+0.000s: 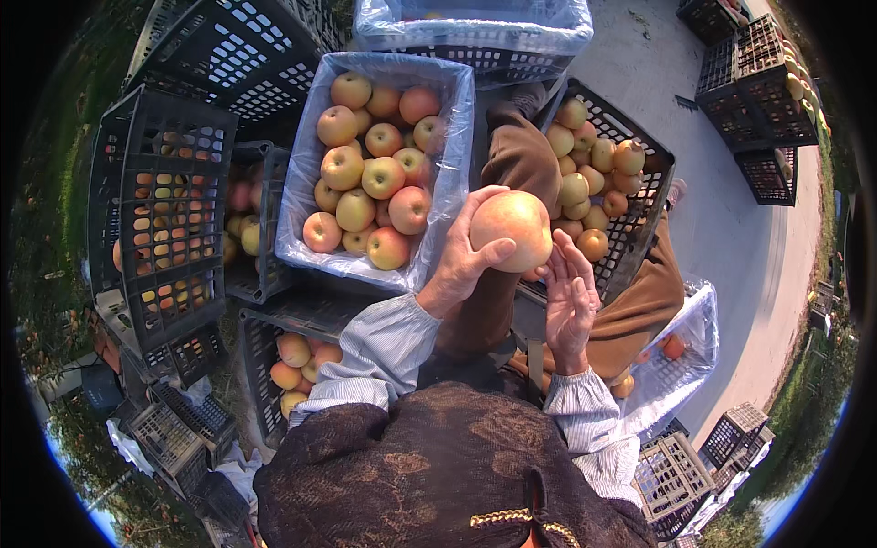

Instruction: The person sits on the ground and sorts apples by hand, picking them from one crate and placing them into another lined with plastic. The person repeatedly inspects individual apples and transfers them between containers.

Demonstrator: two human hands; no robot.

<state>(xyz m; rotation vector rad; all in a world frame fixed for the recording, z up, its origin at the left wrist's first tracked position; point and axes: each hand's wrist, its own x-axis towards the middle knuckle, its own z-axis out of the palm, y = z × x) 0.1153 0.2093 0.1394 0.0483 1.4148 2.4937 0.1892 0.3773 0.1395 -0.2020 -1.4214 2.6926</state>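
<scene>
A large yellow-red apple (511, 230) rests in my left hand (468, 246), its thumb across the near side. My right hand (572, 294) is just to the right, palm turned up and fingers spread, its fingertips close beside the apple; whether they touch it I cannot tell. Left of my hands, a plastic-lined crate (471, 103) holds rows of apples (383, 178). Beyond my right hand, between my legs, a tilted black plastic crate (654, 154) holds loose yellowish apples (590, 181).
Another lined crate (479, 34) stands at the top. Black crates, some with apples, are stacked at left (175, 219). A crate with apples (257, 370) sits by my left elbow, a lined one (706, 329) beyond my right knee. More stacked crates (747, 82) stand along the pavement.
</scene>
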